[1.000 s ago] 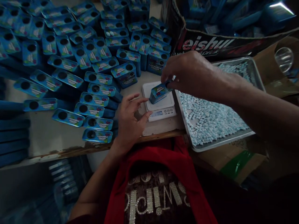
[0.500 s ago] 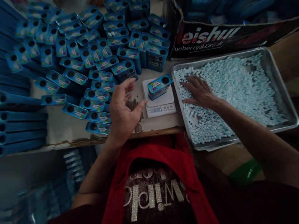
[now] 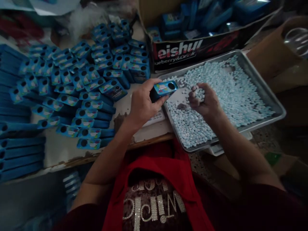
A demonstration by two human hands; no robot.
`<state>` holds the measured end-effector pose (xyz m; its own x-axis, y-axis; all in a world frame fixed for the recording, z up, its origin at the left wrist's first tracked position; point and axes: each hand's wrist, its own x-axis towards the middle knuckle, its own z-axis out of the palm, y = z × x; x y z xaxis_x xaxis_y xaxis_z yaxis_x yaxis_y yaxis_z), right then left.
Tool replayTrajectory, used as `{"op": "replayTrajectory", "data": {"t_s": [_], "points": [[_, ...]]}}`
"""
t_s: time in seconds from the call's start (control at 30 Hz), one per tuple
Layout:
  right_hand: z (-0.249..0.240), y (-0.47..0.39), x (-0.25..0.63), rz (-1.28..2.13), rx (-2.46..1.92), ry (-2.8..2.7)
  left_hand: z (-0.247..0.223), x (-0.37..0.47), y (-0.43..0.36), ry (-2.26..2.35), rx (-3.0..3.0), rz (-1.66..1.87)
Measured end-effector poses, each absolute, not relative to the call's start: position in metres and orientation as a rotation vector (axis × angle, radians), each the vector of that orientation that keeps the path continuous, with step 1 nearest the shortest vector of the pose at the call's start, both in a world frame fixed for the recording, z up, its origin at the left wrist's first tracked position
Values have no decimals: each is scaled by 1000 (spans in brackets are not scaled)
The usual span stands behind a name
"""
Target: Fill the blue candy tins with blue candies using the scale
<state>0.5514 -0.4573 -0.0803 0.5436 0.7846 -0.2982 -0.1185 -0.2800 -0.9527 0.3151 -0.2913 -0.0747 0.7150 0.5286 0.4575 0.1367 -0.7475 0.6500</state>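
Note:
My left hand (image 3: 145,104) grips a blue candy tin (image 3: 165,88) with a round dark hole in its top, raised beside the tray's left edge. Below it, a white digital scale (image 3: 154,118) is mostly hidden by the hand. My right hand (image 3: 205,99) is curled around a handful of small candies (image 3: 199,94), pale blue and white, just right of the tin. Under that hand lies a metal tray (image 3: 280,112) spread with the same candies, with a bare patch near its left side.
Many similar blue tins (image 3: 89,114) stand close together on the worn table (image 3: 55,150) to the left. Behind the tray is a black printed box (image 3: 178,53) holding more blue packs. A brown carton (image 3: 264,45) stands at the right.
My left hand has taken the tin off the scale and moved it toward the tray. My right hand, earlier spread flat on the candies, has closed on a handful and lifted. The view has shifted.

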Motion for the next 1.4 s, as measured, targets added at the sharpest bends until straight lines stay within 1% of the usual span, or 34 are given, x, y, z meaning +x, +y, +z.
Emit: {"op": "replayTrajectory", "data": {"t_s": [0.1, 0.17, 0.3, 0.43, 0.57, 0.73, 0.8, 0.9, 1.0, 1.1, 1.17, 1.3, 1.4], "points": [[-56, -457, 555, 851, -1265, -420, -64, 342, -305, 368, 2405, 844], [-44, -453, 555, 722, -1261, -442, -67, 357, -314, 325, 2414, 836], [-34, -442, 548, 573, -1375, -483, -76, 374, -326, 280, 2371, 797], [-32, -436, 537, 484, -1110, -453, -80, 384, -332, 284, 2342, 764], [-40, -439, 548, 541, -1030, -405, -87, 395, -335, 302, 2336, 775], [-70, -455, 597, 568, -978, -79, -98, 396, -336, 347, 2127, 780], [-77, -468, 607, 554, -942, 80, -100, 384, -332, 402, 2008, 806], [-79, -486, 595, 558, -888, 378, -102, 353, -317, 456, 1905, 855], [-75, -495, 567, 733, -923, 574, -108, 315, -298, 513, 1824, 926], [-72, -492, 544, 977, -1032, 522, -122, 284, -282, 585, 1790, 988], [-72, -484, 536, 1062, -1127, 417, -133, 273, -274, 617, 1811, 985], [-69, -461, 527, 1119, -1267, 273, -145, 265, -263, 620, 1843, 944], [-61, -446, 523, 1145, -1292, 149, -131, 254, -260, 587, 1945, 950]]}}
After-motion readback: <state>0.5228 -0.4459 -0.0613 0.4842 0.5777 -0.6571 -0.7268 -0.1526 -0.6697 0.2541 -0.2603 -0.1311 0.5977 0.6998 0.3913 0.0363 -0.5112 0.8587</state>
